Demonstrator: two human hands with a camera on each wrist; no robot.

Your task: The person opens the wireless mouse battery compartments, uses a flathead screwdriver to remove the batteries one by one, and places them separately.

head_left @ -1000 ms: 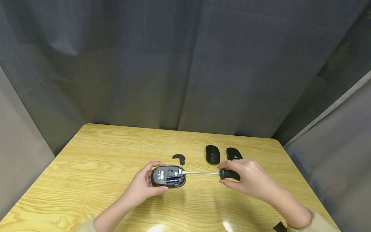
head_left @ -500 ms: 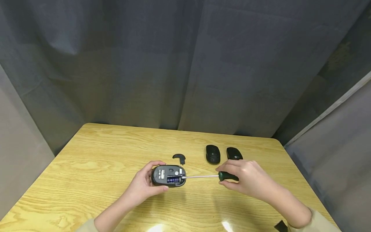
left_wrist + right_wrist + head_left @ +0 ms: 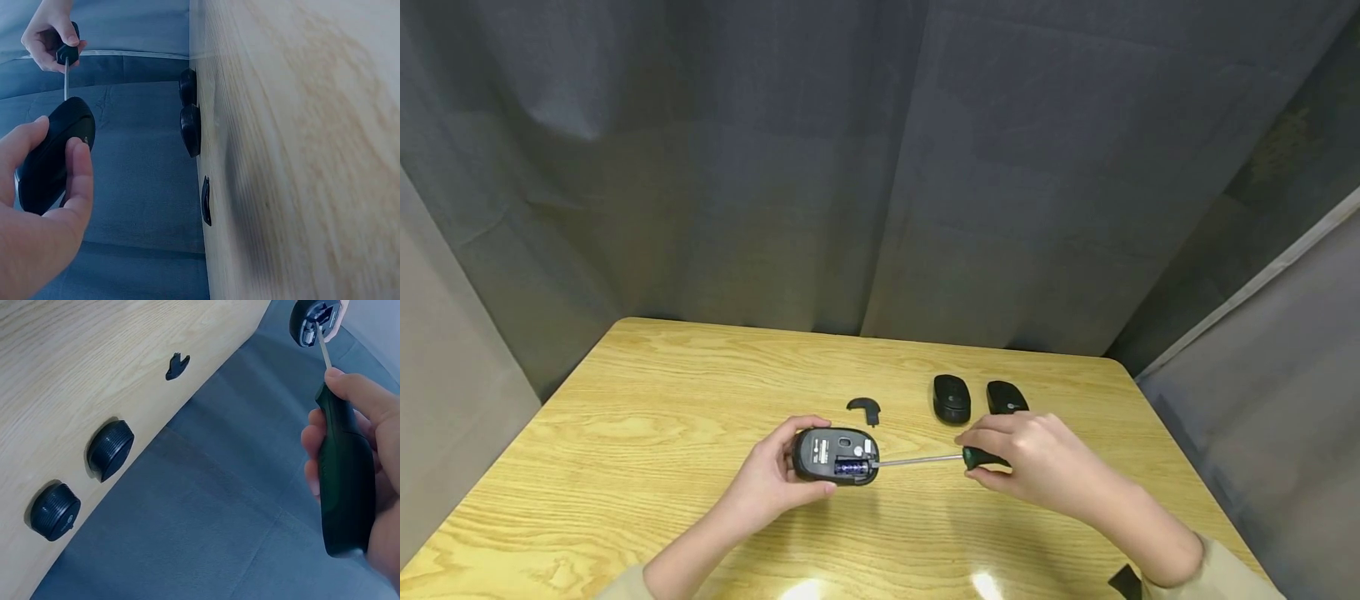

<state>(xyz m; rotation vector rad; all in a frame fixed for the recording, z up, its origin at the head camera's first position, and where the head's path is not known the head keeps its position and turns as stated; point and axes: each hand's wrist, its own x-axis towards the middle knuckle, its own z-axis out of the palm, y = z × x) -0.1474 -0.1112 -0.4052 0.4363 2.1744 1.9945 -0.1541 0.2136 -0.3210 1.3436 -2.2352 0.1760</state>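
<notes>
- The left hand point(image 3: 766, 477) grips an upturned mouse point(image 3: 829, 455) above the desk point(image 3: 715, 375).
- The right hand point(image 3: 1033, 458) holds a screwdriver point(image 3: 347, 481), its tip by the mouse's battery point(image 3: 852, 467).
- A curved black piece point(image 3: 871, 408) lies nearby.

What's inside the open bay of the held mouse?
A blue battery, with the tip of the screwdriver by its end nearest the right hand. What lies under the battery is covered and can't be seen.
</notes>
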